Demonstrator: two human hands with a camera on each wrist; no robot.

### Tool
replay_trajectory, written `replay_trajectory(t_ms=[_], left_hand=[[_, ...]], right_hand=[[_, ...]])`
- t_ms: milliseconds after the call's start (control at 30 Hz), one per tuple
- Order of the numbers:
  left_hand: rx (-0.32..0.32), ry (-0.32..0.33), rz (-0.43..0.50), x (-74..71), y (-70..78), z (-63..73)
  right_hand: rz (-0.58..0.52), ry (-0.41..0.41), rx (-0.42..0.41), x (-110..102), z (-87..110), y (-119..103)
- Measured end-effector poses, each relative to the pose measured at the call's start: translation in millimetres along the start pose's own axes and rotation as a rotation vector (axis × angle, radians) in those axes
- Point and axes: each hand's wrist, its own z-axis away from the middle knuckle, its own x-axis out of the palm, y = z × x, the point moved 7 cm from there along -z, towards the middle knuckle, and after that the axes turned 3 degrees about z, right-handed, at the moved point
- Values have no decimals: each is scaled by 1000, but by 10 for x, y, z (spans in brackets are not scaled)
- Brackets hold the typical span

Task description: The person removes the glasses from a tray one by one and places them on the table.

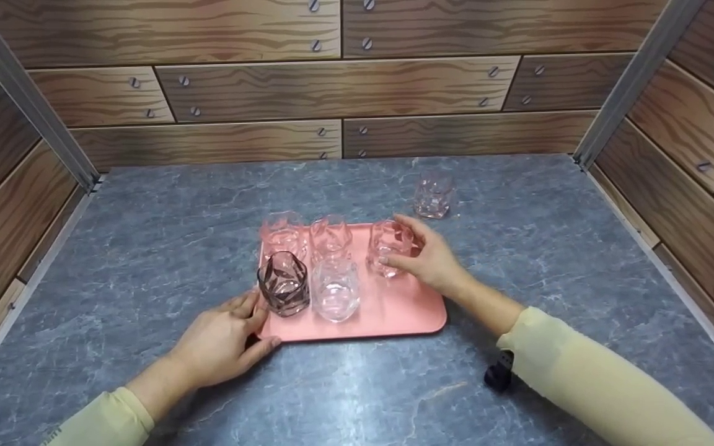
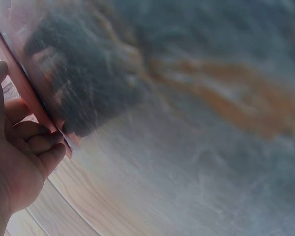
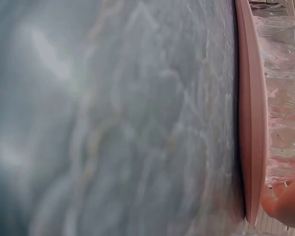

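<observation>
A pink tray (image 1: 394, 319) lies on the grey marbled table in the head view. My left hand (image 1: 220, 341) grips its front left corner, thumb along the front edge; in the left wrist view the fingers (image 2: 46, 147) curl at the tray rim (image 2: 27, 88). My right hand (image 1: 434, 260) holds a clear faceted tumbler (image 1: 388, 244) at the tray's back right, thumb and fingers around its side. A smoky dark tumbler (image 1: 284, 285) stands front left, beside a clear tumbler (image 1: 336, 294). Behind them are two more clear tumblers, one back left (image 1: 282, 232), one back middle (image 1: 331, 235).
Another clear tumbler (image 1: 433, 197) stands on the table (image 1: 177, 248) beyond the tray, at the back right. Wood-patterned walls (image 1: 332, 93) enclose the table at the back and both sides. A black strap piece (image 1: 498, 371) hangs at the right wrist.
</observation>
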Motion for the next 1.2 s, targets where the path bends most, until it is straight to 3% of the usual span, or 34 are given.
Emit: replay_trajectory(t_ms=[767, 1200], left_hand=[[15, 26, -7, -13, 7, 6], [2, 16, -18, -17, 13, 2]], right_hand=[[99, 52, -53, -47, -50, -4], [82, 45, -122, -329, -32, -257]])
